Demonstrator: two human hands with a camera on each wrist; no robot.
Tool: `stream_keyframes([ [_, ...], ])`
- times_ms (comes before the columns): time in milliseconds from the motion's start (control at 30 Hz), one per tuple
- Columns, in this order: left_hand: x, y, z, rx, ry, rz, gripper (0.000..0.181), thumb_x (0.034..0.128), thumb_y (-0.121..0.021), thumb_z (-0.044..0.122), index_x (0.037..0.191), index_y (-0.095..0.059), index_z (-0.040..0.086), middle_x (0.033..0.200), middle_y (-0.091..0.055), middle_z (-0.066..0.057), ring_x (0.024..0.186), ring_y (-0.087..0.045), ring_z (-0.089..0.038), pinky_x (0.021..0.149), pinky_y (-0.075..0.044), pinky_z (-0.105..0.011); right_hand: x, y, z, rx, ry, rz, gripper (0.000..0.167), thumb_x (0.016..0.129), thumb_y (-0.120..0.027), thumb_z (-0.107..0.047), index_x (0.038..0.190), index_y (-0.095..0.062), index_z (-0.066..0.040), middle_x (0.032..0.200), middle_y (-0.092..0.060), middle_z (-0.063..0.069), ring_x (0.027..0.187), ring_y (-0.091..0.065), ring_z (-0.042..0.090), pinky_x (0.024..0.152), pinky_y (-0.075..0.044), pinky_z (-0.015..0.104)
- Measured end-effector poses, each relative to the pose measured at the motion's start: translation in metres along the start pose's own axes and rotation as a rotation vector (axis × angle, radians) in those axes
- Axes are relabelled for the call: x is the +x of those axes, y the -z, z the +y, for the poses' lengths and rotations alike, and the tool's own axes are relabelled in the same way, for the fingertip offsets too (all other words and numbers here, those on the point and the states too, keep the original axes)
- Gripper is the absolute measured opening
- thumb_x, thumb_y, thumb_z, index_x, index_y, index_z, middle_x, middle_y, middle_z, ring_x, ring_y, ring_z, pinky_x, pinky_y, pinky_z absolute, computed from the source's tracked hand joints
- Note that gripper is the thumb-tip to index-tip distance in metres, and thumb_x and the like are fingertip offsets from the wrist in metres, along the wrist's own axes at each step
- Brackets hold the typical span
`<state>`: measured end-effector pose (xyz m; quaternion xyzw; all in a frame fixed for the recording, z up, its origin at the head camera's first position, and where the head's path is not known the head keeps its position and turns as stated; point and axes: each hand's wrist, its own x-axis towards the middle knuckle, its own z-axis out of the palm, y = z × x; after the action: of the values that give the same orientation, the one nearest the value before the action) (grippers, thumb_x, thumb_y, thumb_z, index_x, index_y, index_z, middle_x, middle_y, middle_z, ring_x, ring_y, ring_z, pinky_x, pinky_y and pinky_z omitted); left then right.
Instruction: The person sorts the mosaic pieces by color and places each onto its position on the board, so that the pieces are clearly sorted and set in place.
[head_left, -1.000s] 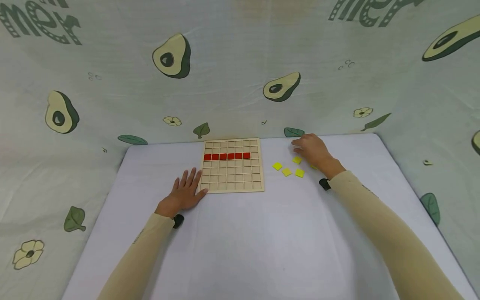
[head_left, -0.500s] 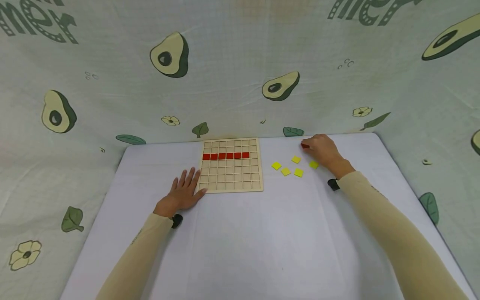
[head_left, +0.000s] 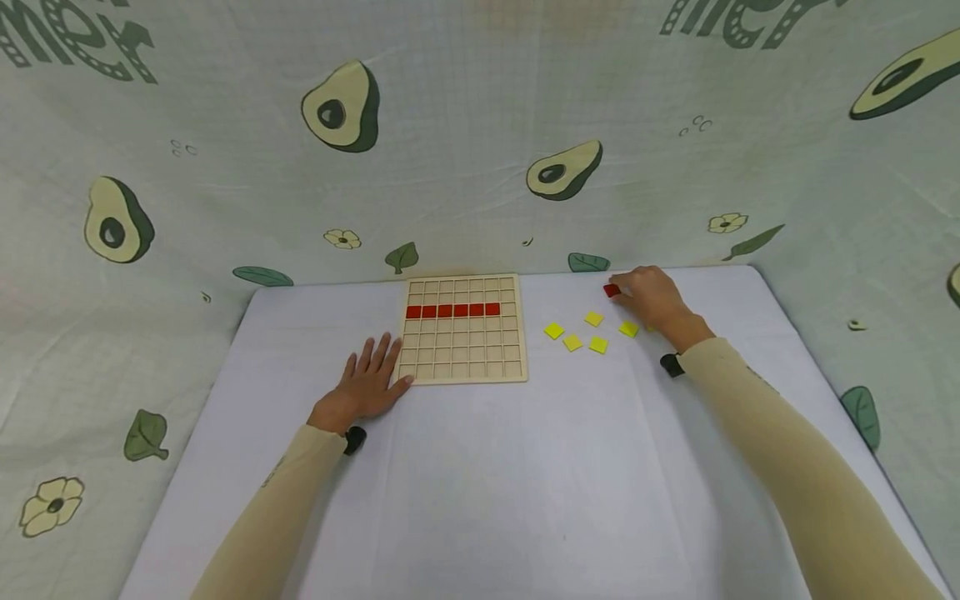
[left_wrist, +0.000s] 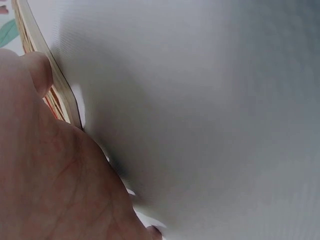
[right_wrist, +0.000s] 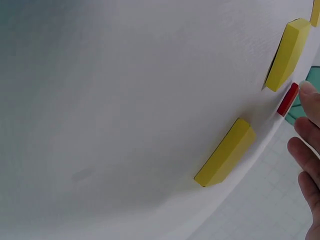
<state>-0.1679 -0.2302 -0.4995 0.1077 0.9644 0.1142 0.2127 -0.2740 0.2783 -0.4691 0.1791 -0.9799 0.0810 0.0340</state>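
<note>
My left hand (head_left: 363, 390) lies flat with spread fingers at the near left corner of a wooden grid board (head_left: 461, 373). Its fingertips and thumb touch the board's frame, which shows beside the thumb in the left wrist view. A row of red tiles (head_left: 453, 311) sits in one line of the board's squares. My right hand (head_left: 649, 296) is at the far right of the table, pinching a red square tile (head_left: 611, 290) between thumb and finger; the right wrist view shows that tile (right_wrist: 287, 100) by the thumb tip. Several yellow tiles (head_left: 597, 345) lie near this hand.
The board stands at the back of a white table (head_left: 480, 492), close to a hanging cloth (head_left: 450, 100) printed with avocados. One more yellow tile (head_left: 651, 328) is mostly hidden behind the right wrist.
My right hand has drawn back to the right, and a red tile formerly hidden now shows at its fingertips. Another yellow tile has come into sight beside the wrist. My left hand stays put.
</note>
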Motion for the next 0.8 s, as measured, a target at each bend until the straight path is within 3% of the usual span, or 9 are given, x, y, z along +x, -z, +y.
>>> stream_keyframes([
  [467,0.0,-0.001,0.001,0.001,-0.002,-0.017,0.085,0.111,-0.041,0.052,0.17,0.002,0.008,0.177,0.011,-0.019,0.162,0.014,-0.044,0.127,0.005,-0.066,0.005,-0.001,-0.002,0.021,-0.024,-0.027,0.04,0.095,-0.08,-0.005,0.132,-0.071,0.003,0.125,-0.073,0.025,0.113,-0.068,0.044,0.106,-0.051,0.058],
  [800,-0.001,0.0,0.0,0.007,0.005,0.0,0.084,0.1114,-0.04,0.053,0.171,0.002,0.009,0.177,0.011,-0.017,0.162,0.014,-0.043,0.127,0.004,-0.066,0.017,-0.007,-0.003,0.003,0.007,-0.015,0.038,0.094,-0.081,-0.006,0.13,-0.073,0.003,0.119,-0.076,0.023,0.104,-0.07,0.04,0.102,-0.053,0.055],
])
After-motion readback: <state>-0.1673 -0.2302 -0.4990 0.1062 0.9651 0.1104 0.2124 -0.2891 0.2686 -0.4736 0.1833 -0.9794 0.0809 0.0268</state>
